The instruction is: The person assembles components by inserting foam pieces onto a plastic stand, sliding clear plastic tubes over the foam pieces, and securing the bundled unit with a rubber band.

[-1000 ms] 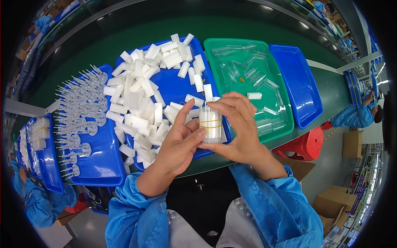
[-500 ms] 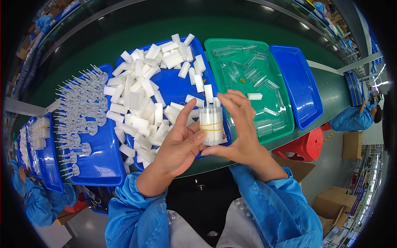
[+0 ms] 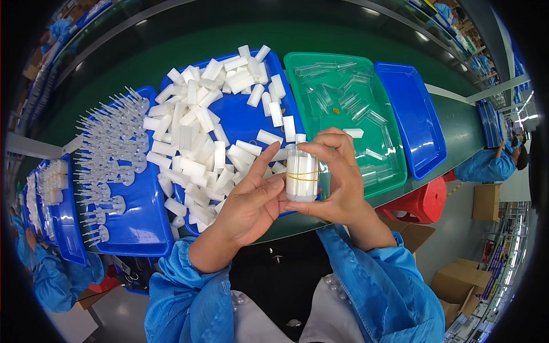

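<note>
My right hand (image 3: 343, 186) grips an upright bundle (image 3: 302, 177) of clear plastic and white pieces, thumb under its round base and index finger near its top. A yellow rubber band (image 3: 303, 176) goes around the bundle, and a small white end sticks up above it. Just left of it is my left hand (image 3: 246, 208), palm turned up, index finger stretched out and thumb apart from it. Its other fingertips come close to the bundle; whether they touch it I cannot tell. Behind my hands, a blue tray (image 3: 237, 117) holds a heap of white blocks (image 3: 194, 137).
To the right is a green tray (image 3: 311, 123) with clear plastic pieces (image 3: 354, 106) and one white block (image 3: 353, 133), then another blue tray (image 3: 414, 120). Leftward, a blue tray (image 3: 140, 223) carries rows of thin-stemmed clear parts (image 3: 111, 143). A red stool (image 3: 426, 200) stands below the bench.
The bundle has moved slightly right, away from my left thumb, which rested against it before. My right fingers have closed onto its top and base.
</note>
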Tool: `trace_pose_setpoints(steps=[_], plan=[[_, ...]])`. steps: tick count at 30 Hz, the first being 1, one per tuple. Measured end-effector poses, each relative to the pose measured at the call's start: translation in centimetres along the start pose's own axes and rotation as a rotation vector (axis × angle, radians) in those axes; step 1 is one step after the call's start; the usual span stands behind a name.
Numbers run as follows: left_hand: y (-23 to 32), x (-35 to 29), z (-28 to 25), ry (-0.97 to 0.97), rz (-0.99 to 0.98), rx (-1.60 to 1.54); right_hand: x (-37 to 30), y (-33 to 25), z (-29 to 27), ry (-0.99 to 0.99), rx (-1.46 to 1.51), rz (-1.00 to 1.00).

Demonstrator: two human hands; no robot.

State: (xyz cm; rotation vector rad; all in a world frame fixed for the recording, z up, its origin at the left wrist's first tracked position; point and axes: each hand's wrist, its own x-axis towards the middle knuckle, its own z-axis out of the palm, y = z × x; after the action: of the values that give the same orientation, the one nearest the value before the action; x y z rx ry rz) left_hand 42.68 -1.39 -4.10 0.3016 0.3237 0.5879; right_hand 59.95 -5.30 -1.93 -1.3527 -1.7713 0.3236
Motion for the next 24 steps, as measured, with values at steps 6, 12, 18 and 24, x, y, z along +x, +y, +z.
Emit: trace_pose_setpoints(steps=[6, 12, 18, 24], plan=[[-0.1, 0.0, 0.2, -0.071, 0.060, 0.115, -0.5, 0.5, 0.3, 0.044, 0.093, 0.015], [-0.4, 0.2, -0.5, -0.014, 0.140, 0.221, 0.0, -1.1, 0.2, 0.066, -0.107, -0.020], [-0.5, 0.2, -0.6, -0.006, 0.083, 0.129, 0.1, -0.5, 0.1, -0.010, -0.089, 0.001], [-0.5, 0.1, -0.7, -0.044, 0.034, 0.098, -0.2, -0.3, 0.6, -0.013, 0.051, 0.041]])
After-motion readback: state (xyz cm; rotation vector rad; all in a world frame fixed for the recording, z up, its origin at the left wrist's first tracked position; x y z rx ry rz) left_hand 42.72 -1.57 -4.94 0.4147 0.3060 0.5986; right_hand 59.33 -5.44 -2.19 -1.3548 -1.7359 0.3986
